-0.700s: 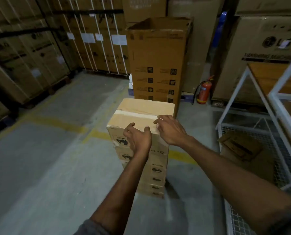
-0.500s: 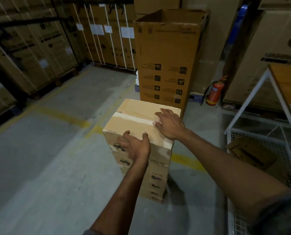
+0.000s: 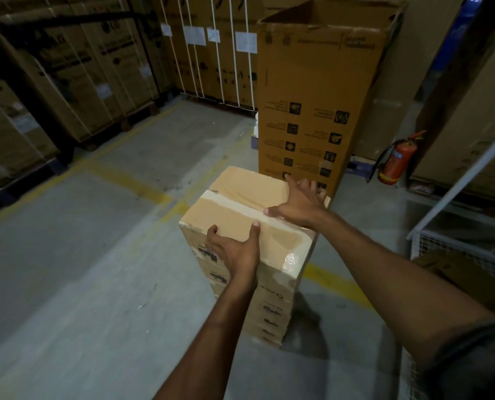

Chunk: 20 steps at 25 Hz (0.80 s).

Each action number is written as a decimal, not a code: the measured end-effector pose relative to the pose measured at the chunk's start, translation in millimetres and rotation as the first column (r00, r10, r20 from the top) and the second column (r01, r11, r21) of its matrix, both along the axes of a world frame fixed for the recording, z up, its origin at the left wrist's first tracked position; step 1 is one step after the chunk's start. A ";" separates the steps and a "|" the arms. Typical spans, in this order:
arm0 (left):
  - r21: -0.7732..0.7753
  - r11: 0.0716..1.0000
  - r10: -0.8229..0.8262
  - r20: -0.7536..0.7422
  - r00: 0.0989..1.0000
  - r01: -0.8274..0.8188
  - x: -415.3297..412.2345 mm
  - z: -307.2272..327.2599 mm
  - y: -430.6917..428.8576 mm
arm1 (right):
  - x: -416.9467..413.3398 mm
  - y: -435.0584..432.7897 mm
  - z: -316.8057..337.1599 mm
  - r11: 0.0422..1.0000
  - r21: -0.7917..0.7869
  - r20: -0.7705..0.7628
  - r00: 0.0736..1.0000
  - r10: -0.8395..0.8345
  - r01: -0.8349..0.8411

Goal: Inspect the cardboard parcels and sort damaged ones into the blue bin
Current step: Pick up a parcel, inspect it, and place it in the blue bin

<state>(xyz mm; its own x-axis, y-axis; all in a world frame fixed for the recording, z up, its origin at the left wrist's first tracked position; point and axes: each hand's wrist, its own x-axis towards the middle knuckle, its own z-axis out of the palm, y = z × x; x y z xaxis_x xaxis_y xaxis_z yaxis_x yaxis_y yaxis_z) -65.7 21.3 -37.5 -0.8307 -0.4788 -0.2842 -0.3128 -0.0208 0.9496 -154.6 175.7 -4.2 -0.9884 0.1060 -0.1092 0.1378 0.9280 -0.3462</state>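
Reaches with both arms to a stack (image 3: 272,307) of cardboard parcels on the concrete floor (image 3: 81,269), mid-scene, just right of centre. Holds the top parcel (image 3: 234,209), seated on the stack, printed side faces below it.

Left hand (image 3: 236,252): grips the near top edge, thumb hooked onto the top face, palm against the near side face, one finger curled over the edge further left. Remaining fingers not clear.

Right hand (image 3: 298,209): presses flat on the top face at the far right corner, fingers straight and spread, tips reaching past the far edge, thumb lying along the pale tape strip (image 3: 229,204). Tape runs left to right across the top and down the near right side, glossy there; left end looks ragged.

Surroundings:
- tall open carton (image 3: 318,90), upright, just beyond the stack, top flaps open.
- red fire extinguisher (image 3: 396,161) on the floor, far right, beside that carton.
- white wire cage (image 3: 454,180) at the right edge, flat cardboard inside.
- strapped cartons (image 3: 76,82) along the left and far sides.
- yellow floor line (image 3: 131,180) passing under the stack.
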 end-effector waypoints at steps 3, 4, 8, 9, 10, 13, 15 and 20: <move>0.015 0.999 0.036 -0.049 0.998 -0.036 10.4 18.5 -11.9 | 26.4 -7.2 13.2 0.986 -0.041 -0.121 0.979 -0.164 0.160; -0.018 0.999 0.033 -0.097 0.995 -0.035 15.3 27.1 -19.8 | 37.9 -9.3 20.8 0.975 -0.087 -0.165 0.962 -0.218 0.206; -0.121 0.992 -0.065 -0.341 0.938 0.025 52.2 77.5 -58.5 | 107.7 -24.6 66.5 0.892 -0.379 -0.268 0.894 -0.359 0.245; -0.142 0.989 -0.103 -0.386 0.917 0.052 63.2 91.4 -66.6 | 127.2 -30.6 78.7 0.878 -0.408 -0.284 0.880 -0.382 0.249; -0.172 0.983 -0.135 -0.423 0.896 0.067 74.4 105.2 -73.8 | 147.2 -37.5 89.6 0.868 -0.420 -0.299 0.864 -0.406 0.263; -0.232 0.965 -0.223 -0.484 0.846 0.122 111.4 148.2 -89.1 | 208.5 -60.3 121.9 0.797 -0.509 -0.346 0.771 -0.535 0.325; -0.260 0.950 -0.284 -0.475 0.833 0.176 136.9 171.7 -92.0 | 246.1 -70.5 144.8 0.742 -0.569 -0.376 0.690 -0.618 0.355; -0.283 0.940 -0.300 -0.416 0.859 0.191 204.6 211.3 -84.0 | 333.9 -80.3 177.8 0.738 -0.567 -0.501 0.559 -0.661 0.366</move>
<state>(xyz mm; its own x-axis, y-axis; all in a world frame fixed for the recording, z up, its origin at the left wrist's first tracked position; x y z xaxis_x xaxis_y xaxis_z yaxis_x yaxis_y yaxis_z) 138.9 -62.7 173.8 -0.9400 -0.2473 0.2351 0.1789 0.2293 0.9568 179.3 95.3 173.6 -0.5946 0.7172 0.3634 0.1586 0.5477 -0.8215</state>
